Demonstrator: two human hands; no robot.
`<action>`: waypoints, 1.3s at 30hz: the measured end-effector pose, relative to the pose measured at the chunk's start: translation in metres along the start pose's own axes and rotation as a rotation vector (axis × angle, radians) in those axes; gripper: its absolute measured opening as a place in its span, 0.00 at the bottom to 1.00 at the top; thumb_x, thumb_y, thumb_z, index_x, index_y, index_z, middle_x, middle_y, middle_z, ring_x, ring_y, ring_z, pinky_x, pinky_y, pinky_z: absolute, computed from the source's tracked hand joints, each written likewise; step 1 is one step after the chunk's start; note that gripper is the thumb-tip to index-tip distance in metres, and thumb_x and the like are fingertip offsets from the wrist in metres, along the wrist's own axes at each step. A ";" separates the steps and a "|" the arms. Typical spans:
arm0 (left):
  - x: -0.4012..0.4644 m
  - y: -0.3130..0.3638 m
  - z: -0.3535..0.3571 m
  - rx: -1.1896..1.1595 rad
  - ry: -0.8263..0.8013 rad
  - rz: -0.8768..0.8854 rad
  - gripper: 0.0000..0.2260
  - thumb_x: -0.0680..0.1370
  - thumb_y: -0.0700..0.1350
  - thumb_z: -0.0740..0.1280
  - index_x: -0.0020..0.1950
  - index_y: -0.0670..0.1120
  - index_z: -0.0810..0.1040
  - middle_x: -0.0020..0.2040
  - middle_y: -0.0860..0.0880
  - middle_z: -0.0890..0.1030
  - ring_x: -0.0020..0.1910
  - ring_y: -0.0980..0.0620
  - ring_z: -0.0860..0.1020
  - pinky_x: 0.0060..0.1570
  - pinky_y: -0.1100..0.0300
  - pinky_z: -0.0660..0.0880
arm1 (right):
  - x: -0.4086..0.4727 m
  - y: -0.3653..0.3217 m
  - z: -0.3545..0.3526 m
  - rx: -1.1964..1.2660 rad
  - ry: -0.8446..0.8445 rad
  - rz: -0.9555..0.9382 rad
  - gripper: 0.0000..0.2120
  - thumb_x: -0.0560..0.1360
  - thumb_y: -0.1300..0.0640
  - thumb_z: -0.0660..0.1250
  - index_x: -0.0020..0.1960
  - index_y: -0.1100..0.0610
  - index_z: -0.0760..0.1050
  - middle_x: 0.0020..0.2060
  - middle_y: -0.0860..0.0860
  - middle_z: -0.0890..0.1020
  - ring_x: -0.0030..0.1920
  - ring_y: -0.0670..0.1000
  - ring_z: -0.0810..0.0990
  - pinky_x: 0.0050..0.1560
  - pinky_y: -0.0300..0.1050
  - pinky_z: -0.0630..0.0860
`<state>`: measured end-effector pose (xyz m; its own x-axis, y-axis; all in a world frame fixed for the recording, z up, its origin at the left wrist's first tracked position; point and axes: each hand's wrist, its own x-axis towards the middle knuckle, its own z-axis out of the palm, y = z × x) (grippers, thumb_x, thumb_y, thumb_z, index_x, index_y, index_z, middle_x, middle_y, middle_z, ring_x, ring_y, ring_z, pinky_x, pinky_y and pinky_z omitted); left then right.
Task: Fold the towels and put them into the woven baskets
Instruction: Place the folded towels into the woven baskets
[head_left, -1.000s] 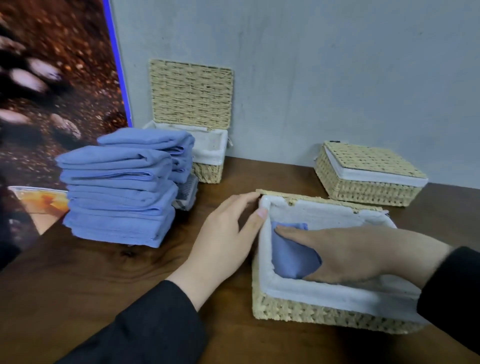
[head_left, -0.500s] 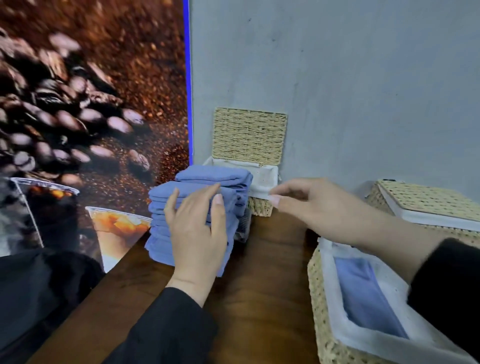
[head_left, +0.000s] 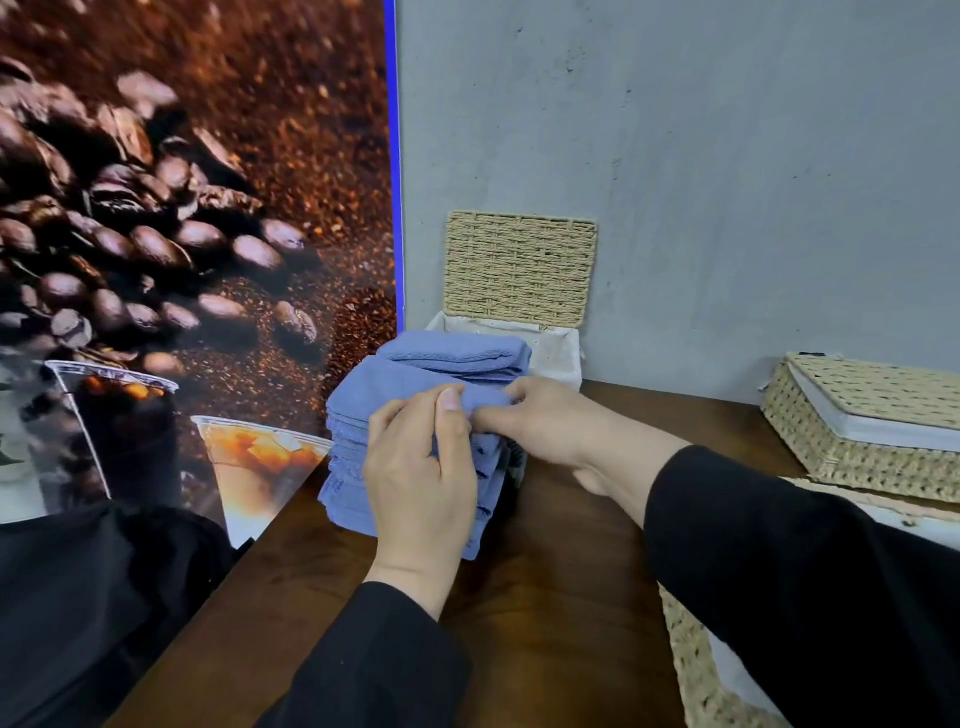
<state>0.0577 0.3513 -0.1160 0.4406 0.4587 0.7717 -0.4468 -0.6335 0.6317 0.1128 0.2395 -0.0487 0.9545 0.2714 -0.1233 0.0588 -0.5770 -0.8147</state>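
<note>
Both hands are on the stack of blue towels (head_left: 358, 410) at the left end of the wooden table (head_left: 545, 597). The left hand (head_left: 423, 470) lies against the near face of the stack, fingers curled upward, with the thumb and forefinger pinching the front edge of the upper towel (head_left: 395, 382). The right hand (head_left: 543, 418) comes in from the right and meets the left at the same edge, its fingers curled onto the fold of that towel; the fingertips are partly hidden behind the left thumb. The two hands touch at the pinch point.

Directly behind the grip, a second folded towel pile (head_left: 460, 351) sits higher and further back, just in front of an open woven basket (head_left: 558, 353) with a white liner, its lid (head_left: 519, 267) standing upright against the grey wall (head_left: 701, 156). To the right of the grip, well apart, a closed woven basket (head_left: 852, 431) rests on the table by the wall. Below and right of the grip, at the frame edge, a third lined woven basket (head_left: 691, 670) is largely hidden by the right black sleeve (head_left: 800, 561); its contents cannot be seen. The left black sleeve (head_left: 379, 660) occupies the lower centre. Left of the grip, a coffee-bean poster (head_left: 182, 208) covers the wall.
</note>
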 end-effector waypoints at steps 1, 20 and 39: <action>0.000 0.000 0.000 -0.004 0.009 0.032 0.18 0.84 0.47 0.56 0.45 0.43 0.82 0.42 0.53 0.82 0.49 0.63 0.71 0.52 0.56 0.71 | 0.000 0.000 0.001 0.010 0.021 -0.031 0.23 0.72 0.44 0.75 0.58 0.58 0.76 0.46 0.49 0.78 0.44 0.48 0.76 0.40 0.42 0.69; -0.019 0.073 0.005 -0.410 -0.721 -0.214 0.30 0.72 0.61 0.71 0.73 0.60 0.70 0.64 0.68 0.77 0.63 0.69 0.74 0.56 0.71 0.74 | -0.116 0.021 -0.138 0.081 0.010 -0.347 0.20 0.77 0.66 0.71 0.62 0.46 0.77 0.47 0.47 0.83 0.47 0.46 0.83 0.49 0.42 0.79; -0.072 0.087 0.070 -0.413 -0.836 -0.074 0.18 0.81 0.59 0.55 0.50 0.54 0.83 0.51 0.63 0.83 0.58 0.62 0.79 0.58 0.68 0.71 | -0.204 0.118 -0.212 0.032 0.196 0.262 0.07 0.80 0.52 0.69 0.54 0.53 0.84 0.46 0.47 0.88 0.43 0.43 0.87 0.37 0.34 0.78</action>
<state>0.0415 0.2195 -0.1219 0.8242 -0.2098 0.5261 -0.5661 -0.2750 0.7772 -0.0134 -0.0474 0.0004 0.9742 -0.0381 -0.2224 -0.2026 -0.5819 -0.7876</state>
